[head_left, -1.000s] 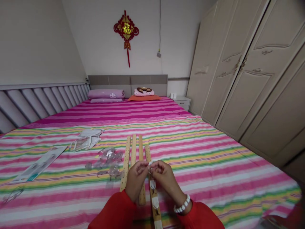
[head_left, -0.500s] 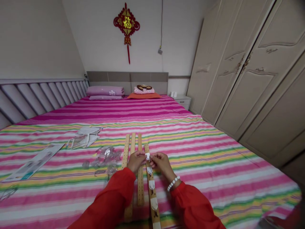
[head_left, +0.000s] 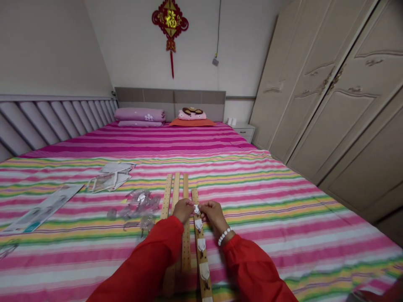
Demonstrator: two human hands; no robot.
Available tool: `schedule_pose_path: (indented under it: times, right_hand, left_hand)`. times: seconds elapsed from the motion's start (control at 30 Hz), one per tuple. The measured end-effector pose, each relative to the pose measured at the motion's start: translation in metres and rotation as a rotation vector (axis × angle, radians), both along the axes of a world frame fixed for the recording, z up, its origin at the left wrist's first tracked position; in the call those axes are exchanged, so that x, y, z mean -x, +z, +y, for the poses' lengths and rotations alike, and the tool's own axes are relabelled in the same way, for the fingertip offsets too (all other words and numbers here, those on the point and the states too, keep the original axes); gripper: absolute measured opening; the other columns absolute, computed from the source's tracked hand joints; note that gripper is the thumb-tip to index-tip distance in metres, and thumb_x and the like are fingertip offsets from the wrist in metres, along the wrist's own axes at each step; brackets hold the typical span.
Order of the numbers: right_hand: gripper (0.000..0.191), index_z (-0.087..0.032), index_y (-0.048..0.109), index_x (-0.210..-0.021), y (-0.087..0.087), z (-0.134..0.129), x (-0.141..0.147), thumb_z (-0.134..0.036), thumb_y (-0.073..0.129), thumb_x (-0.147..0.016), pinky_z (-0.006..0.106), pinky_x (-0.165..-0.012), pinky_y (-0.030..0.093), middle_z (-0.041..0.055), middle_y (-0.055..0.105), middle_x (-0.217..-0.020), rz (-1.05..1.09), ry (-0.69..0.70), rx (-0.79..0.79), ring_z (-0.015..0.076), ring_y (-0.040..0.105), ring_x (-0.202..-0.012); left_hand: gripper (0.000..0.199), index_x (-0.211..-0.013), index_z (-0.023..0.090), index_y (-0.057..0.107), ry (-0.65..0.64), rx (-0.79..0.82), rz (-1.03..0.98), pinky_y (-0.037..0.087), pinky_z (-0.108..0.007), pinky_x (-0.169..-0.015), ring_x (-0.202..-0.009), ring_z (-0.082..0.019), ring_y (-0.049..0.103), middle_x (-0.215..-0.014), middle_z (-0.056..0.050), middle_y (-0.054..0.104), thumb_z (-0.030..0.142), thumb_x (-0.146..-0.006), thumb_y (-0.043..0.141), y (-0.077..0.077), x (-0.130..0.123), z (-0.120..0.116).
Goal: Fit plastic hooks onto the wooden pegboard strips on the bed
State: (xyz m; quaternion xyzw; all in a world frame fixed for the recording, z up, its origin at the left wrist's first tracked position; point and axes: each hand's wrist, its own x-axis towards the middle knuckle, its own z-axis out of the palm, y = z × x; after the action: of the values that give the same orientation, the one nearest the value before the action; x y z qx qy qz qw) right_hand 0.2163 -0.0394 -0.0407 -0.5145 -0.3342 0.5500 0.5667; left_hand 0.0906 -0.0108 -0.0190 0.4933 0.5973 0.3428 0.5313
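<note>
A white hook (head_left: 197, 209) sits near the far end of a perforated wooden strip (head_left: 194, 195). My left hand (head_left: 183, 210) is closed, its fingertips pinching the hook from the left. From the other side the closed fingers of my right hand (head_left: 214, 213), a white bead bracelet at its wrist, also grip it. Nearer to me, several more white hooks with metal loops stand in a row on the same strip, one of them (head_left: 198, 225) just below my fingers. Three more wooden strips (head_left: 185, 235) lie to the left, partly hidden by my left arm.
Clear plastic pieces (head_left: 141, 205) are heaped left of my hands. Beyond them lie crumpled packets (head_left: 110, 178) and a long flat package (head_left: 44, 209). Everything rests on a striped bedsheet (head_left: 283, 235). Pillows (head_left: 140, 115) are at the headboard, and a wardrobe (head_left: 330, 105) lines the right.
My view has shifted slightly. Both hands stay at the same hook, with only small movements of the fingers; the strips and the other hooks keep their places.
</note>
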Motion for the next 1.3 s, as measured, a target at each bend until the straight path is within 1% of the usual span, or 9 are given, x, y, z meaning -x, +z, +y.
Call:
schedule_pose_path:
  times: [0.2,0.5,0.67,0.73,0.83,0.9,0.97,1.1,1.3]
  right_hand:
    - [0.019,-0.017,0.056,-0.057,-0.01,0.004,0.002,-0.025,0.073,-0.051,0.019,-0.033,0.038,-0.004,0.057,-0.039,0.0,-0.037,0.02,0.0084,0.047,-0.034]
    - [0.022,-0.018,0.056,-0.059,-0.018,0.008,0.005,-0.026,0.074,-0.048,0.019,-0.031,0.035,-0.0075,0.052,-0.038,-0.017,-0.09,0.012,0.0077,0.044,-0.032]
    - [0.023,-0.018,0.056,-0.06,-0.022,0.008,0.006,-0.027,0.074,-0.049,0.019,-0.03,0.034,-0.0081,0.051,-0.037,-0.032,-0.106,0.016,0.0075,0.042,-0.031]
    - [0.024,-0.019,0.056,-0.059,-0.024,0.008,0.007,-0.028,0.074,-0.049,0.02,-0.03,0.033,-0.0083,0.05,-0.036,-0.038,-0.107,0.015,0.0076,0.041,-0.03]
    - [0.024,-0.019,0.054,-0.057,-0.026,0.009,0.007,-0.029,0.075,-0.049,0.021,-0.03,0.033,-0.008,0.05,-0.035,-0.048,-0.103,0.015,0.0078,0.04,-0.029]
    - [0.024,-0.019,0.054,-0.056,-0.027,0.009,0.007,-0.029,0.075,-0.049,0.021,-0.031,0.032,-0.0079,0.049,-0.034,-0.056,-0.099,0.015,0.008,0.04,-0.029]
    - [0.024,-0.02,0.053,-0.055,-0.027,0.008,0.008,-0.03,0.074,-0.051,0.022,-0.031,0.032,-0.008,0.048,-0.033,-0.064,-0.096,0.014,0.0084,0.04,-0.029]
    - [0.024,-0.02,0.052,-0.055,-0.026,0.006,0.008,-0.03,0.073,-0.052,0.022,-0.033,0.032,-0.0085,0.048,-0.034,-0.083,-0.084,0.012,0.0087,0.041,-0.03]
    - [0.017,-0.021,0.051,-0.058,-0.027,0.007,0.006,-0.024,0.067,-0.052,0.021,-0.033,0.031,-0.0098,0.047,-0.032,-0.106,-0.043,0.062,0.0086,0.041,-0.03]
  left_hand:
    - [0.013,-0.062,0.016,0.057,-0.013,-0.064,0.146,0.039,-0.018,-0.048,-0.048,-0.01,0.056,-0.047,0.005,0.056,0.004,-0.066,0.06,-0.005,-0.001,0.0]
    - [0.012,-0.072,0.015,0.062,-0.027,-0.116,0.256,0.041,-0.018,-0.049,-0.051,-0.011,0.058,-0.053,0.004,0.057,0.005,-0.071,0.056,-0.007,-0.004,-0.003]
    - [0.016,-0.076,0.014,0.067,-0.058,-0.223,0.351,0.044,-0.022,-0.062,-0.063,-0.012,0.058,-0.064,0.001,0.058,0.003,-0.071,0.057,-0.004,-0.003,-0.008]
    - [0.016,-0.078,0.014,0.069,-0.126,-0.342,0.463,0.044,-0.024,-0.071,-0.074,-0.014,0.058,-0.073,-0.002,0.059,0.004,-0.072,0.057,0.0,-0.001,-0.014]
    - [0.018,-0.083,0.016,0.071,-0.32,-0.539,0.786,0.043,-0.029,-0.079,-0.088,-0.018,0.057,-0.085,-0.007,0.059,0.01,-0.079,0.054,0.006,0.003,-0.024]
    - [0.021,-0.09,0.017,0.071,-0.419,-0.593,0.972,0.042,-0.032,-0.081,-0.094,-0.022,0.055,-0.091,-0.01,0.06,0.015,-0.084,0.051,0.007,0.005,-0.031]
    - [0.025,-0.098,0.017,0.07,-0.46,-0.61,1.079,0.042,-0.036,-0.081,-0.098,-0.025,0.054,-0.097,-0.012,0.06,0.018,-0.087,0.048,0.008,0.004,-0.035]
    - [0.031,-0.105,0.016,0.067,-0.514,-0.655,1.132,0.038,-0.042,-0.087,-0.105,-0.027,0.049,-0.108,-0.015,0.06,0.012,-0.088,0.04,0.006,0.001,-0.039]
    - [0.034,-0.107,0.02,0.064,-0.556,-0.64,1.028,0.024,-0.051,-0.103,-0.126,-0.027,0.039,-0.117,-0.01,0.062,0.008,-0.085,0.041,-0.002,0.004,-0.035]
